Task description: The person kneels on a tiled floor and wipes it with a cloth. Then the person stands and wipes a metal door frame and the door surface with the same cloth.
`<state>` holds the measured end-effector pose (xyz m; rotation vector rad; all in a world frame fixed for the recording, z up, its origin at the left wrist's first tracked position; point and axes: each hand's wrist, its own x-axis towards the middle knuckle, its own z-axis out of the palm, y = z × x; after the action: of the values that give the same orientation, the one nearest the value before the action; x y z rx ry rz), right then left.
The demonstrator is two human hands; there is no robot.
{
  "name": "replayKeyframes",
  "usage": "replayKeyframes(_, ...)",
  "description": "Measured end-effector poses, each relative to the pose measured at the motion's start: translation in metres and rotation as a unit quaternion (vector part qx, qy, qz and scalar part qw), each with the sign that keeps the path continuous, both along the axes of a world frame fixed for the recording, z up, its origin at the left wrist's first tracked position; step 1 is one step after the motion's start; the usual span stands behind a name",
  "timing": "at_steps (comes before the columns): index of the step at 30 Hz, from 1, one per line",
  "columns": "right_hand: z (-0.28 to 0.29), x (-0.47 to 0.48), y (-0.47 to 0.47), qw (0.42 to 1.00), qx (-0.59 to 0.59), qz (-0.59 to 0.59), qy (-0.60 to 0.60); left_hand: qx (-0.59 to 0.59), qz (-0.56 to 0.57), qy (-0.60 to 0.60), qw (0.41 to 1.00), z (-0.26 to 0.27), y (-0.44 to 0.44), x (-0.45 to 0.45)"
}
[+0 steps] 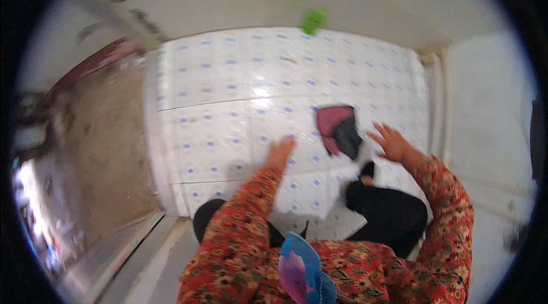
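A folded pink and dark grey cloth [336, 122] lies on the white tiled floor [214, 128], which is patterned with small blue marks. My right hand [393, 145] is just right of the cloth, its fingers spread and nothing held. To the cloth's left, my left hand [281, 152] hovers over the tiles, blurred, with no object in it. I cannot tell whether either hand touches the floor. Both arms wear floral red-orange sleeves [239, 214].
A bright green object [314, 21], too blurred to name, sits by the far wall [222, 4]. A doorway on the left opens onto brown ground [111, 145]. A door frame [439, 107] stands at right. My black-clad knee [389, 210] is below my right hand.
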<state>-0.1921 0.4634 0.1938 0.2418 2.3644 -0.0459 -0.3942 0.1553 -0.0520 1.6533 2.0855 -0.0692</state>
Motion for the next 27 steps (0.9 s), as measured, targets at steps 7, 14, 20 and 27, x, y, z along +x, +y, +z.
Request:
replayKeyframes(7,-0.107,-0.016,-0.014,0.977,-0.114,0.178,-0.035,0.03,-0.008,-0.006,0.999,0.022,0.006,0.007)
replayKeyframes(14,-0.197,0.023,-0.018,0.967,-0.122,0.169,0.146,-0.152,0.078,-0.053,0.984,0.064,0.04,0.031)
replayKeyframes(20,-0.223,0.05,0.006,0.95,-0.078,0.02,0.301,-0.088,0.156,-0.056,0.982,0.071,0.061,0.052)
replayKeyframes(27,-0.214,0.167,0.077,0.883,-0.035,-0.241,0.401,-0.061,0.171,-0.118,0.976,0.056,0.105,0.076)
